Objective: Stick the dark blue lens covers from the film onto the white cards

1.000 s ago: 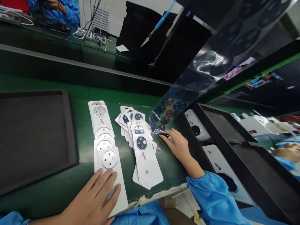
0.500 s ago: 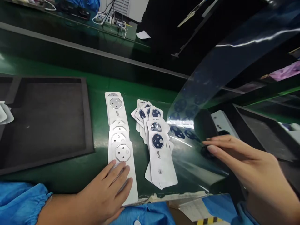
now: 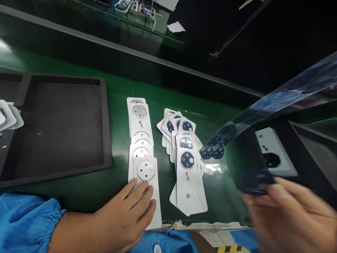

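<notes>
A left hand (image 3: 123, 216) lies flat at bottom centre, fingers apart, not clamped, on a long white card (image 3: 157, 207) bearing a silver octagonal lens plate, on a green workbench (image 3: 116, 175). A blurred right hand (image 3: 289, 214) at lower right is beside a clear plastic film (image 3: 223, 140) printed with dark blue octagons; its grip cannot be told. A fanned stack of white cards (image 3: 188, 179) lies at centre, a black foam tray (image 3: 105, 123) at left.

Tray (image 3: 105, 123) left of backing cards (image 3: 187, 182)
</notes>
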A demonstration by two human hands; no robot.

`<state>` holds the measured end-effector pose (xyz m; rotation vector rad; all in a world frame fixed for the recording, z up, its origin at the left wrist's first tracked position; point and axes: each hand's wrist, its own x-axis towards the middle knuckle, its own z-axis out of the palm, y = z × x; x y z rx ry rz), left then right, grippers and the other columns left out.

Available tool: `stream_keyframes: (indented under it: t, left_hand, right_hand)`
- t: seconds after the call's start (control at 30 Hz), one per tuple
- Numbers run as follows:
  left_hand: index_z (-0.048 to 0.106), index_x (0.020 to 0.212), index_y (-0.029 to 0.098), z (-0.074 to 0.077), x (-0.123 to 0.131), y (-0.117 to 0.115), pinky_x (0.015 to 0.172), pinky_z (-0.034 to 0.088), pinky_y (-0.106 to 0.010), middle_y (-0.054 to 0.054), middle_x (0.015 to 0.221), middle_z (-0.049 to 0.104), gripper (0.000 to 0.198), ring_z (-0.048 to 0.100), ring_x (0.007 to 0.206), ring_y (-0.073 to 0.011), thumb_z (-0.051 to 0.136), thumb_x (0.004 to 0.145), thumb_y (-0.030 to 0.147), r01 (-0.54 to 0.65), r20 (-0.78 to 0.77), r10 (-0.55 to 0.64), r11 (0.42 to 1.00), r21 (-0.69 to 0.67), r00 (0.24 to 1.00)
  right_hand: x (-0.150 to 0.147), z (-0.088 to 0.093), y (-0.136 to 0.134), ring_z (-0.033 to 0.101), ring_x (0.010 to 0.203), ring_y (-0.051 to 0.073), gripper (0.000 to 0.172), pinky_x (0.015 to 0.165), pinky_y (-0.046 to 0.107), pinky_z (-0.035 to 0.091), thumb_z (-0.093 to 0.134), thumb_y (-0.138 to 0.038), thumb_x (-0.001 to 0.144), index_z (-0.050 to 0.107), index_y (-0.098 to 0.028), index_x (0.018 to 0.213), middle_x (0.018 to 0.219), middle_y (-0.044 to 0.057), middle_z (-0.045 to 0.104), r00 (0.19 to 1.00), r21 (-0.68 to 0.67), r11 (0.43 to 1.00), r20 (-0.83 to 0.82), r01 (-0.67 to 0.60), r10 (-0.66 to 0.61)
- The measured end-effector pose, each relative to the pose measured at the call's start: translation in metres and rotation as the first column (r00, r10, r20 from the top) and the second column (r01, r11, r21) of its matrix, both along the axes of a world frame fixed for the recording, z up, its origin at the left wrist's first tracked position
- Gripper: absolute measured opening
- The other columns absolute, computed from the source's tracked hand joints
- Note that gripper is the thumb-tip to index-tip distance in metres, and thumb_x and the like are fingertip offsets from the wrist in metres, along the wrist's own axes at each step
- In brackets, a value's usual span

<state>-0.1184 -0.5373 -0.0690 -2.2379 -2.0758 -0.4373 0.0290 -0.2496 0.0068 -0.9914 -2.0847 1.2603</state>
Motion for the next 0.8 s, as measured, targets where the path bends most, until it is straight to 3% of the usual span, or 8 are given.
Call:
stream_keyframes:
  t: [0.03,0.07,0.1,0.17,0.37,0.8]
  left_hand:
    - [0.056,0.14,0.006,0.0,0.0,0.0,0.113,0.03,-0.061,-0.022,0.143,0.056,0.052,0.052,0.131,-0.0405,0.048,0.103,0.043,0.0,0.001,0.0,1.0,0.0,1.0]
    - [0.055,0.14,0.006,-0.001,0.001,0.0,0.113,0.031,-0.061,-0.023,0.143,0.055,0.053,0.052,0.131,-0.0409,0.049,0.103,0.043,-0.002,0.002,0.002,1.0,0.002,1.0]
    - [0.056,0.139,0.006,-0.001,0.001,0.0,0.113,0.032,-0.06,-0.023,0.143,0.055,0.053,0.052,0.131,-0.041,0.051,0.102,0.043,-0.003,0.001,0.003,1.0,0.009,1.0]
    - [0.056,0.139,0.006,-0.003,0.002,0.0,0.112,0.032,-0.059,-0.023,0.144,0.055,0.054,0.053,0.13,-0.0407,0.053,0.1,0.043,-0.013,-0.002,0.013,1.0,0.02,1.0]
    - [0.058,0.138,0.005,-0.008,0.003,0.001,0.116,0.027,-0.059,-0.023,0.141,0.057,0.053,0.052,0.131,-0.0409,0.054,0.1,0.041,-0.039,0.014,0.038,0.998,0.056,0.999]
    - [0.061,0.137,0.004,-0.007,0.002,0.002,0.115,0.035,-0.057,-0.022,0.138,0.061,0.048,0.055,0.13,-0.0402,0.051,0.101,0.033,-0.041,-0.021,0.043,0.995,0.093,0.999]
  right_hand:
    - [-0.016,-0.008,-0.024,0.059,0.056,0.018,0.016,0.052,0.034,0.049,0.082,-0.047,0.082,0.076,-0.035,0.091,0.073,0.001,0.069,0.995,-0.188,0.98,-0.05,0.072,-0.082]
    - [-0.032,-0.017,-0.046,0.053,0.05,0.013,0.026,0.048,0.03,0.045,0.09,-0.045,0.071,0.078,-0.029,0.088,0.066,0.0,0.065,0.993,-0.335,0.939,-0.051,0.079,-0.102]
    - [-0.047,-0.026,-0.065,0.048,0.048,0.011,0.038,0.047,0.027,0.042,0.092,-0.043,0.068,0.079,-0.028,0.1,0.061,-0.002,0.062,0.996,-0.456,0.887,-0.019,0.074,-0.092]
    - [-0.07,-0.041,-0.093,0.045,0.045,0.009,0.052,0.046,0.023,0.04,0.091,-0.042,0.069,0.076,-0.024,0.116,0.053,-0.006,0.056,0.998,-0.542,0.838,0.011,0.062,-0.067]
    - [-0.081,-0.06,-0.122,0.068,0.061,0.016,0.035,0.062,0.027,0.058,0.087,-0.041,0.073,0.079,-0.018,0.099,0.066,0.003,0.074,0.997,-0.373,0.926,0.077,0.054,-0.027]
    - [-0.083,-0.057,-0.124,0.068,0.056,0.013,0.023,0.055,0.021,0.058,0.088,-0.035,0.072,0.08,-0.019,0.088,0.064,0.003,0.075,0.996,-0.337,0.939,0.089,0.059,-0.031]
